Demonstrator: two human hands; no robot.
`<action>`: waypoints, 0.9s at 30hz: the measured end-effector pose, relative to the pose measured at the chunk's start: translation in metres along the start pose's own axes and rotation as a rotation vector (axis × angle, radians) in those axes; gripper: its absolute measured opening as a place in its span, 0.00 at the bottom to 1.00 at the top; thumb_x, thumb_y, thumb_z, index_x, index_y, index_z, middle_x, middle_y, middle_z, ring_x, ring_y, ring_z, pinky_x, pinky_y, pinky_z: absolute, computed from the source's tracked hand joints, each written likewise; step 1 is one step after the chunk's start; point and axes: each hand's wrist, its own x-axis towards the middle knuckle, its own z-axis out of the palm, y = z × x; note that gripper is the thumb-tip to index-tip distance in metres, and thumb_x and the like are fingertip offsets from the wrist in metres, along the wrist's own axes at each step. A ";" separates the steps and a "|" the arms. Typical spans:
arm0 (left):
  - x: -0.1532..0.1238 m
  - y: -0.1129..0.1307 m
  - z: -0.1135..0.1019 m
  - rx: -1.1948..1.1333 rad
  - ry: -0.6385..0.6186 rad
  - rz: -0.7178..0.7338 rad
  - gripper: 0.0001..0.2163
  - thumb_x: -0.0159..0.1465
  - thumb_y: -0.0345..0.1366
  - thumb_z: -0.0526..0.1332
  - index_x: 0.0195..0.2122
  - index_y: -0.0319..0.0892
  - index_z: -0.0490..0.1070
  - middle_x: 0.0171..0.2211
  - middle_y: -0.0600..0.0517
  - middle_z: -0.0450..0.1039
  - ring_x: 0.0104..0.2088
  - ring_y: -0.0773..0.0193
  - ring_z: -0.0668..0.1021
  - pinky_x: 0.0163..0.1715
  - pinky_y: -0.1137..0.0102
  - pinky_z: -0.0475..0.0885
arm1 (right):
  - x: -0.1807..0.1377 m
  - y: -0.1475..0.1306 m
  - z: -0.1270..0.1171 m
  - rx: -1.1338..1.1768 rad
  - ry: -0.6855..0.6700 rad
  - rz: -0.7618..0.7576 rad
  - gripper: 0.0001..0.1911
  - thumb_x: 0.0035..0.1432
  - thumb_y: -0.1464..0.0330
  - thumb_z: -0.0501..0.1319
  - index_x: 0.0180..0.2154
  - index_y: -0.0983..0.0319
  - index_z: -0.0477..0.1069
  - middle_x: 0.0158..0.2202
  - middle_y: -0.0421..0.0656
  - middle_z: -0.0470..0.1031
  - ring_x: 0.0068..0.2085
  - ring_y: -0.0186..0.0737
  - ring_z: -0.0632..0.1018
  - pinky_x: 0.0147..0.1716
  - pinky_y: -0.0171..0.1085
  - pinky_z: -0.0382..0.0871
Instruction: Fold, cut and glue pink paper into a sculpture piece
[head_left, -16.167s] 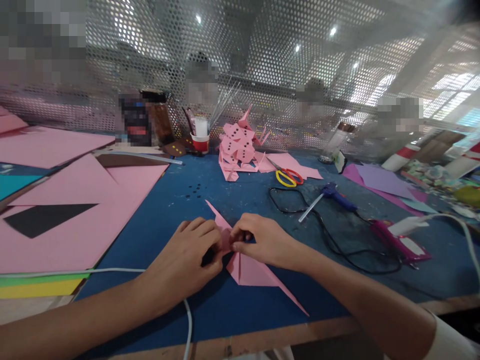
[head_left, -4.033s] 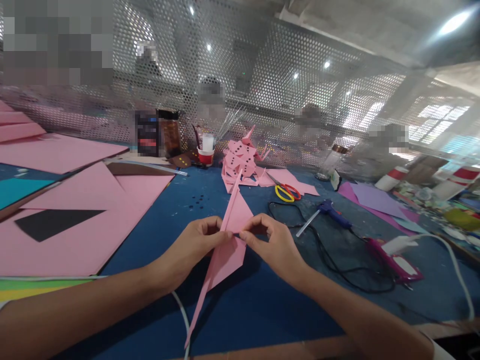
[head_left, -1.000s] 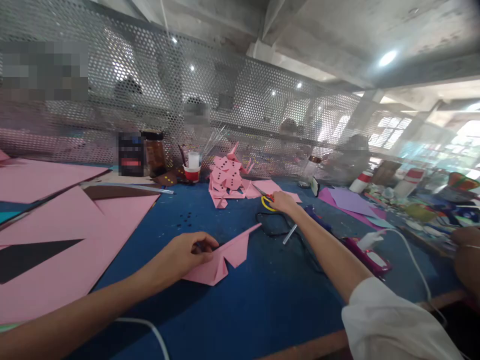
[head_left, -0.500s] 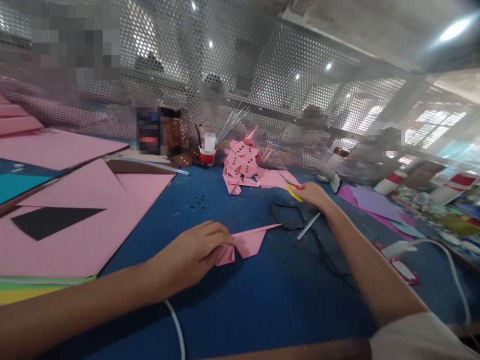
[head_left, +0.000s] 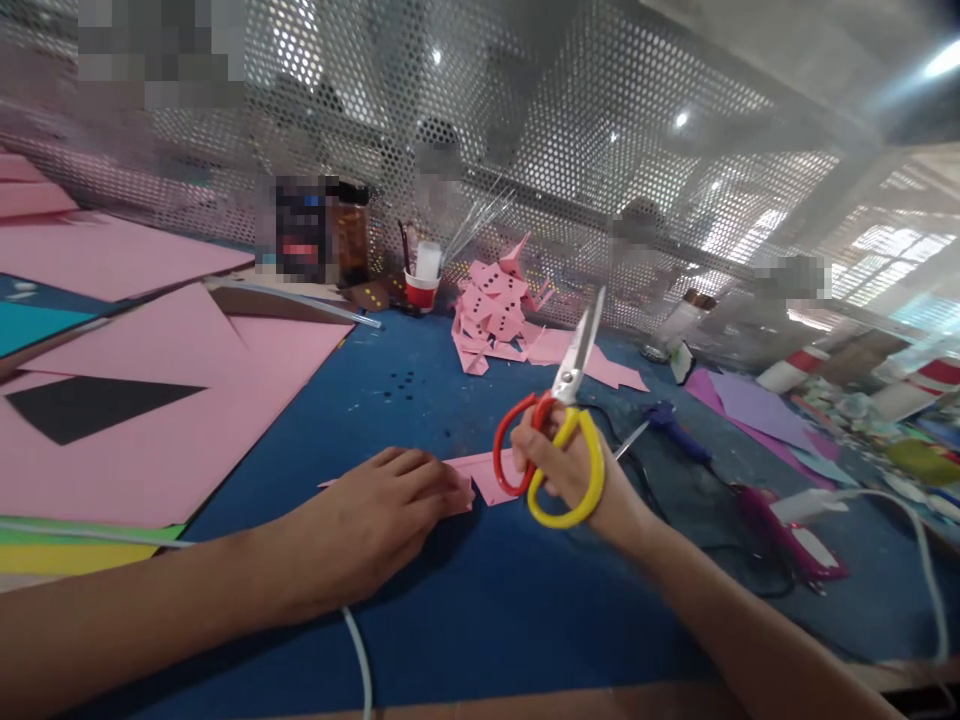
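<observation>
My left hand (head_left: 379,510) lies flat on a folded pink paper piece (head_left: 489,474) on the blue table top (head_left: 487,610), fingers stretched over it. My right hand (head_left: 571,478) is lifted just to the right of that paper. It grips a pair of scissors (head_left: 561,410) with one red and one yellow handle loop. The blades are together and point up and away from me.
Large pink sheets (head_left: 172,400) with a black cut-out lie at the left. A heap of dotted pink folded pieces (head_left: 499,305) and a red cup (head_left: 421,288) stand at the back by the perforated metal screen (head_left: 480,130). Glue guns (head_left: 675,420) and cables lie right.
My right hand reached to the far scissors, took them and brought them back beside the paper. My left hand laid the folded pink piece flat and now presses it down.
</observation>
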 end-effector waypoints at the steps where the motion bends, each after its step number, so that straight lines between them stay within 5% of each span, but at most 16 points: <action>1: 0.000 0.001 0.000 0.021 -0.013 0.001 0.18 0.71 0.26 0.55 0.59 0.46 0.70 0.53 0.47 0.76 0.51 0.54 0.76 0.54 0.58 0.70 | -0.001 0.002 0.007 0.022 -0.021 0.038 0.20 0.66 0.51 0.63 0.31 0.59 0.69 0.26 0.38 0.73 0.23 0.31 0.70 0.22 0.33 0.65; 11: 0.001 0.001 0.000 0.026 0.006 0.024 0.18 0.70 0.26 0.56 0.59 0.45 0.70 0.54 0.47 0.75 0.51 0.55 0.76 0.54 0.60 0.70 | 0.002 0.026 0.024 0.143 -0.022 0.165 0.22 0.57 0.51 0.71 0.37 0.58 0.66 0.28 0.36 0.74 0.21 0.30 0.72 0.21 0.32 0.68; 27: -0.001 -0.001 0.004 -0.010 0.041 0.011 0.19 0.69 0.26 0.55 0.59 0.47 0.71 0.53 0.47 0.76 0.51 0.56 0.76 0.55 0.61 0.71 | 0.005 0.032 0.025 0.138 0.000 0.168 0.18 0.62 0.52 0.67 0.35 0.59 0.66 0.29 0.37 0.77 0.21 0.29 0.73 0.22 0.30 0.70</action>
